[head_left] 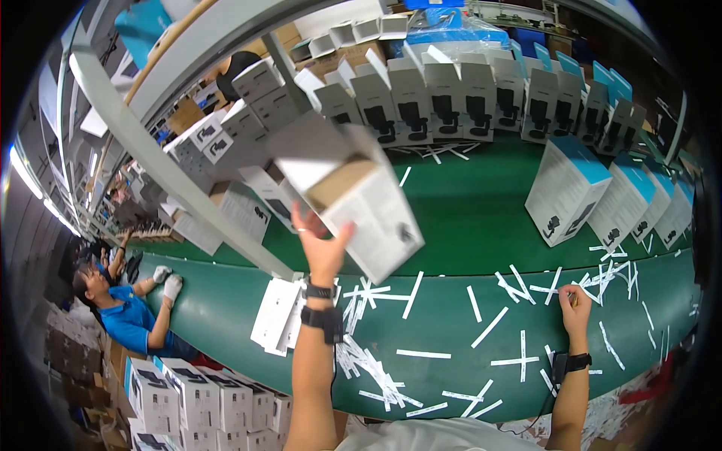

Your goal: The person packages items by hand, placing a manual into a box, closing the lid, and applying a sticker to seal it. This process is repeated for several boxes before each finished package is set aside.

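A white cardboard box with a dark chair-like picture on its side tilts above the green bench, its top flaps up and its brown inside showing. My left hand grips its left edge, thumb on the printed face and fingers along the side; the box is slightly blurred. My right hand is closed low over the bench among white paper strips. Something small and dark may be between its fingers, too small to name. A stack of flat white printed sheets lies left of my left forearm.
Open boxes stand in a row at the back; boxes with blue tops stand at the right. A grey metal post slants across the left. A co-worker in a blue shirt sits beyond packed boxes.
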`<state>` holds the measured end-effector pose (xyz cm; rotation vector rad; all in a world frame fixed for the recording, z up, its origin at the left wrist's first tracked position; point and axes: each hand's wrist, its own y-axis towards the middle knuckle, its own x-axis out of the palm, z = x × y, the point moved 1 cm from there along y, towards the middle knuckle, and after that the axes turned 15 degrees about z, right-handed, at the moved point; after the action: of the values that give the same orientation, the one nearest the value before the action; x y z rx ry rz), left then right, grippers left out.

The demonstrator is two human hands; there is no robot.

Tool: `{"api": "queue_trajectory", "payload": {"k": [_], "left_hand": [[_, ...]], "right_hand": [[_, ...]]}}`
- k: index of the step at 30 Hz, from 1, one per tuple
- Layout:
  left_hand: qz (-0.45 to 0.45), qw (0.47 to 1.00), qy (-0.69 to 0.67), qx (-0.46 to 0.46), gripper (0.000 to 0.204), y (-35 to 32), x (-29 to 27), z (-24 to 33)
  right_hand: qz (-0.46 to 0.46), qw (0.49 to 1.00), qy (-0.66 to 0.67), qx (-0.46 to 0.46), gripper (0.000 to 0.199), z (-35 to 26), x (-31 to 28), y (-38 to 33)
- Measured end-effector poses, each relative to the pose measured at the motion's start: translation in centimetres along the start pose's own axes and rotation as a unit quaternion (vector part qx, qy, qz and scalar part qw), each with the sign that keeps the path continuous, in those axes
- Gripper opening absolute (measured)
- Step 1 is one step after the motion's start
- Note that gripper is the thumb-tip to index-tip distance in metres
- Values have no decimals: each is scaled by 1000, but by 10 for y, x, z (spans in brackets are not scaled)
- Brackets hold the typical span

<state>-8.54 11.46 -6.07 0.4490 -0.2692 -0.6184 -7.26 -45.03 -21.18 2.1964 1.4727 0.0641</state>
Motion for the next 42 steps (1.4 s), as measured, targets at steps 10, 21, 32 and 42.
{"api": "queue_trajectory", "payload": {"k": [10, 21, 32, 42], "left_hand": [[-405, 878, -160, -197, 119, -166, 6, 46], [-340, 845, 66, 408, 89, -146, 1, 144], [-341, 785, 209, 473, 50, -209, 34, 180], [-313, 785, 249, 473, 49, -221, 35, 184]], "right_hand": [[-182, 955, 219, -76, 137, -172, 61, -14], [-180, 906, 54, -380, 73, -260, 48, -34], [-114, 968, -86, -206, 12, -279, 25, 3], [-105, 952, -184, -223, 18, -280, 21, 1]]}}
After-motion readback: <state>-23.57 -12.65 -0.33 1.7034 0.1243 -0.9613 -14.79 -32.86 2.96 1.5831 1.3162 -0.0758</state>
